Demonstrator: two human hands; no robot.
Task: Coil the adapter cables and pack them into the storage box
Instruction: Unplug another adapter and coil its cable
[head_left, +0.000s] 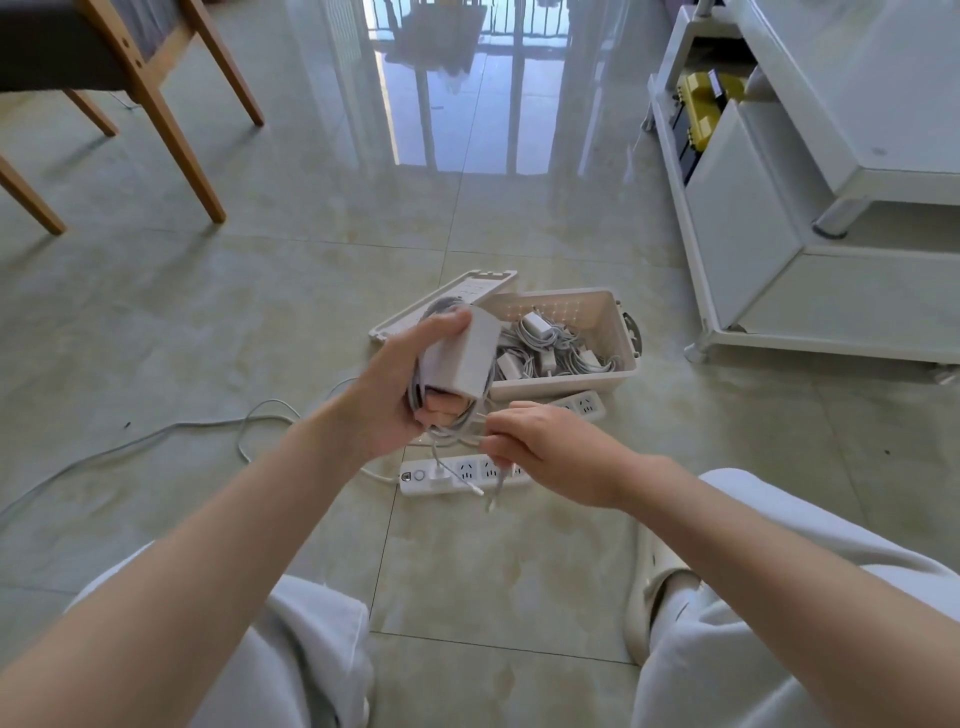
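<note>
My left hand (395, 395) grips a white power adapter (467, 353) with loops of its grey cable (447, 423) gathered under it. My right hand (540, 447) pinches the loose end of that cable just right of the coil; the plug end (491, 496) dangles below. Behind them on the floor stands the beige storage box (613, 332), open, holding several coiled adapters (550, 348). Its lid (467, 291) lies against the box's left side.
A white power strip (467, 473) lies on the tiled floor under my hands, a second one (582, 405) beside the box front. A loose cable (208, 423) trails left. Wooden chair legs (171, 130) stand far left, a white cabinet (779, 208) at right. My knees and a slipper (649, 587) are below.
</note>
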